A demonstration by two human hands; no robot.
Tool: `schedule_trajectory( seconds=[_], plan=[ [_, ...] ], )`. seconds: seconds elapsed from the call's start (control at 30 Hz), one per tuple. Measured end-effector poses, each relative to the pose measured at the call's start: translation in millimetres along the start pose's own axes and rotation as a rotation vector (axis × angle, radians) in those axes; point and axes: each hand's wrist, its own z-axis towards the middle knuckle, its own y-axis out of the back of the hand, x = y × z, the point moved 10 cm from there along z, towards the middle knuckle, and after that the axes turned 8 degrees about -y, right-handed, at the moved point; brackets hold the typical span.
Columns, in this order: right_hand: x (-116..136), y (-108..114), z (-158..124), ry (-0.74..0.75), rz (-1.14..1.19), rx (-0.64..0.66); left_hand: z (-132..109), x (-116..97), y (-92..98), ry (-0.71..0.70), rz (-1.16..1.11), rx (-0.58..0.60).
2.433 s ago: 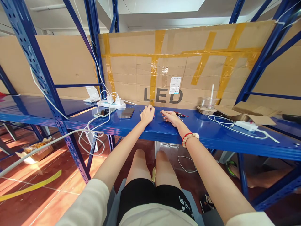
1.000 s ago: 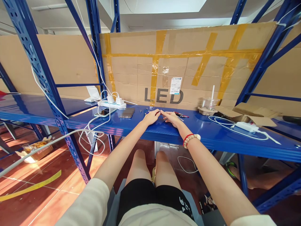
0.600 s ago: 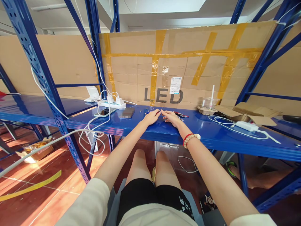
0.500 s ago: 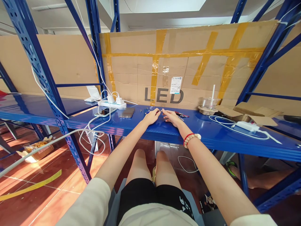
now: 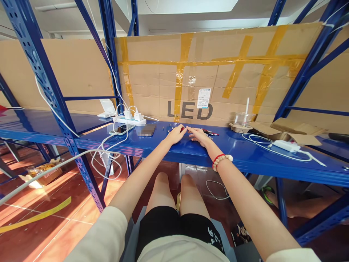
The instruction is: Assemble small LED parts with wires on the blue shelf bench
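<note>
Both hands are over the blue shelf top [image 5: 169,150], fingertips meeting near its middle. My left hand [image 5: 176,135] has its fingers bent in a pinch; a small reddish bit shows at the tips, too tiny to name. From the other side, my right hand [image 5: 197,135], with a beaded bracelet at the wrist, brings thumb and index finger together at the same spot. What it pinches is hidden. Just beyond the right hand lie slim red and dark tools [image 5: 211,131], perhaps pens or tweezers. Small dark bits [image 5: 171,127] lie behind the left hand.
Left of the hands are a blurred flat object [image 5: 147,130], a phone [image 5: 121,129] and a power strip [image 5: 129,120] with trailing white cables. To the right stand a plastic cup [image 5: 242,120], opened cardboard [image 5: 286,131] and a white adapter [image 5: 287,146]. Taped cardboard [image 5: 152,83] closes the back.
The fingertips of both hands have come slightly closer together, and a reddish bit now shows at the left fingertips. Everything else stays put.
</note>
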Motion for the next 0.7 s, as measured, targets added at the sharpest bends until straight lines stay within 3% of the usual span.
schedule_trajectory(
  seconds=[0.7],
  plan=[
    [-0.5,0.7,0.8,-0.005,0.011,0.002,-0.6,0.5,1.1,0.014,0.031,0.005]
  ],
)
